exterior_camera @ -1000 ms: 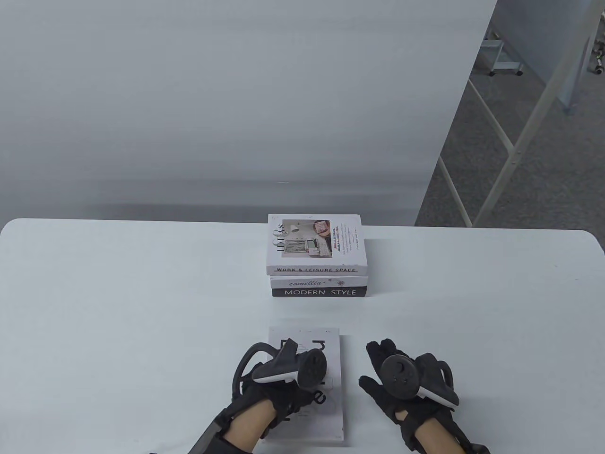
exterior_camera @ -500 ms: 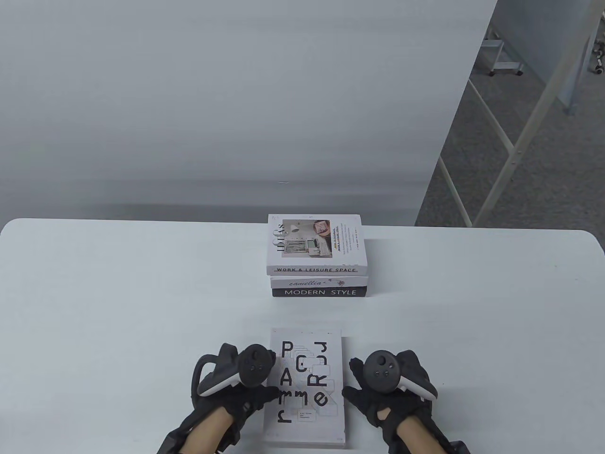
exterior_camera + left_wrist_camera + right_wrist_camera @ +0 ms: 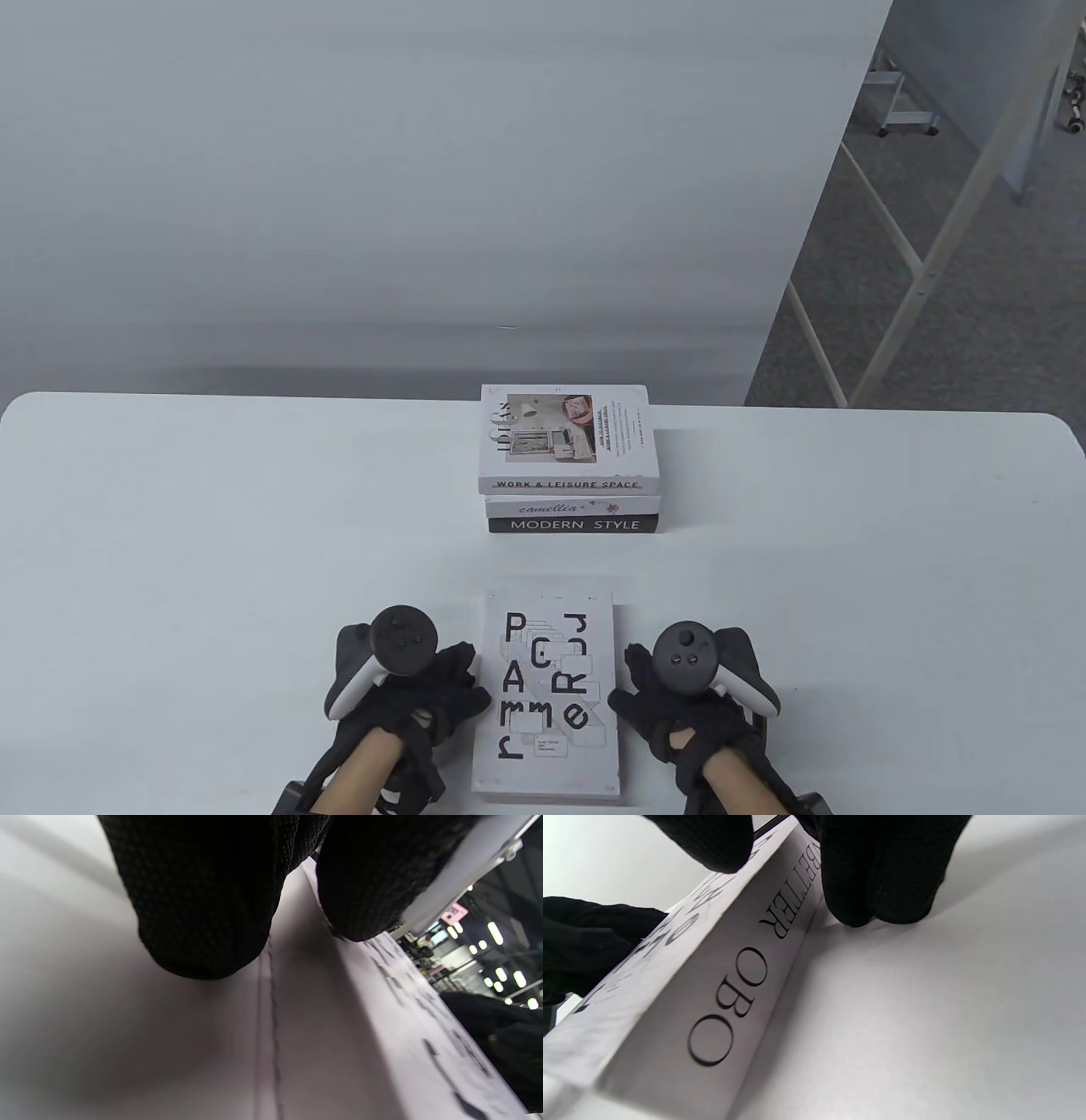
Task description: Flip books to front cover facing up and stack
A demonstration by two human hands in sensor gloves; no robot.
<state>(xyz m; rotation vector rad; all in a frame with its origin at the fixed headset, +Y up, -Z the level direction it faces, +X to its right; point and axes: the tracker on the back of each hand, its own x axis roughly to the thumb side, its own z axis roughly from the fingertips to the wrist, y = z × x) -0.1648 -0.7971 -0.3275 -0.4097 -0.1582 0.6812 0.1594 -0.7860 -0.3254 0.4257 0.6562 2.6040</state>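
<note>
A white book (image 3: pixel 551 692) with large black letters on its cover lies cover up near the table's front edge. My left hand (image 3: pixel 465 679) holds its left page edge, where my fingers (image 3: pixel 203 899) sit against the book's side (image 3: pixel 322 1018). My right hand (image 3: pixel 632 679) holds its right side. There my fingers (image 3: pixel 882 878) rest against the lettered spine (image 3: pixel 734 984), and my thumb lies over the cover's edge. A stack of three books (image 3: pixel 570 458) stands further back in the middle, a white "Work & Leisure Space" book on top, cover up.
The white table (image 3: pixel 212 552) stretches wide to both sides of the books. A grey panel (image 3: pixel 424 212) stands behind its far edge. Past the right corner are carpet floor and a metal frame (image 3: pixel 916 280).
My left hand moved off the book's cover to its left edge, uncovering the lettering. My right hand moved in to touch the book's right side. The book and stack stayed put.
</note>
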